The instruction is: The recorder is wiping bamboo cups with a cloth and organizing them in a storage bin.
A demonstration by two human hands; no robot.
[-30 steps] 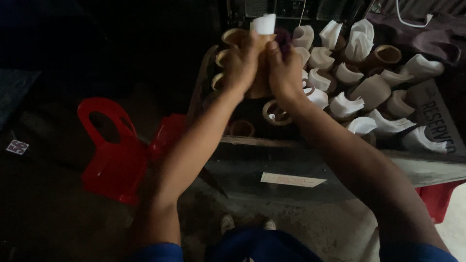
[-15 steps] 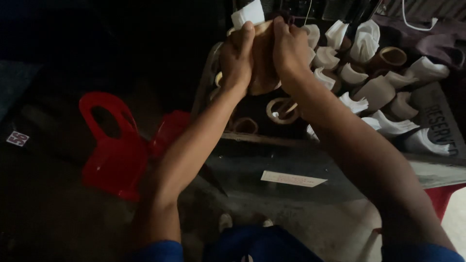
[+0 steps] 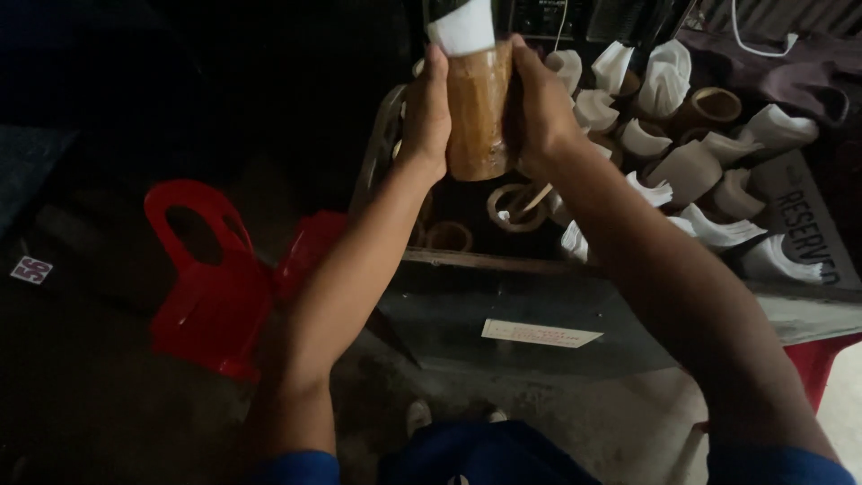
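Observation:
I hold a brown bamboo tube (image 3: 479,112) upright between both palms, above a dark table. My left hand (image 3: 426,112) presses its left side and my right hand (image 3: 539,108) wraps its right side. A roll of white paper (image 3: 462,27) sticks out of the tube's top. Below and behind lie several more bamboo tubes stuffed with white paper (image 3: 687,171).
The table's front edge (image 3: 503,265) carries a white label (image 3: 539,334). A red plastic chair (image 3: 211,287) stands at the left on the dark floor. A grey sign (image 3: 808,233) lies at the table's right. My feet (image 3: 422,418) show below.
Both hands have lifted the tube higher and closer to the camera, and it now stands upright with the white paper showing at its top.

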